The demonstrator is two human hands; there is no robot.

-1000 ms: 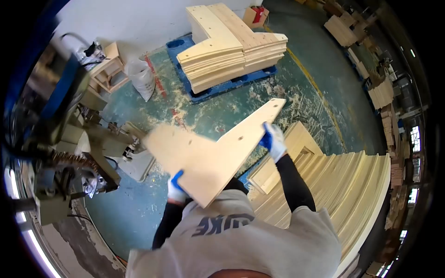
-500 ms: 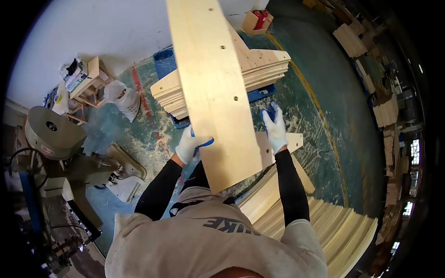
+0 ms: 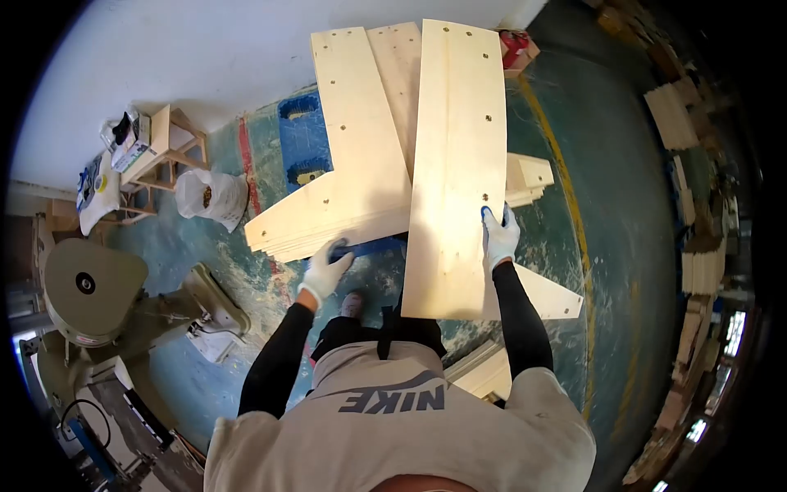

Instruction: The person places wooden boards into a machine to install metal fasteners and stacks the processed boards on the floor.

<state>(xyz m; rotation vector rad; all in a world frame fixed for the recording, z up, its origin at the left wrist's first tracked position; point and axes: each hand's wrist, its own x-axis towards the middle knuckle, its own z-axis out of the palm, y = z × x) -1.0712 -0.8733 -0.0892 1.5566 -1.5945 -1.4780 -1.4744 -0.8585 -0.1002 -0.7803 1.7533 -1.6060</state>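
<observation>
My right hand, in a white glove with blue fingers, grips the right edge of a long pale wooden panel. The panel has a row of small dark metal-looking inserts, and a tapered arm juts out at its lower right. My left hand, gloved alike, is off the panel with its fingers apart and holds nothing. It is close to the lower edge of a stack of similar panels. The held panel covers the right part of this stack.
A blue pallet shows beneath the stack. More wooden panels lie beside me at lower right. A machine stands at left, near a white sack and a wooden stool. A red extinguisher is by the wall.
My left hand has let go of the panel and moved lower left. My right hand has taken hold of its right edge. The panel has shifted right and turned more upright in view.
</observation>
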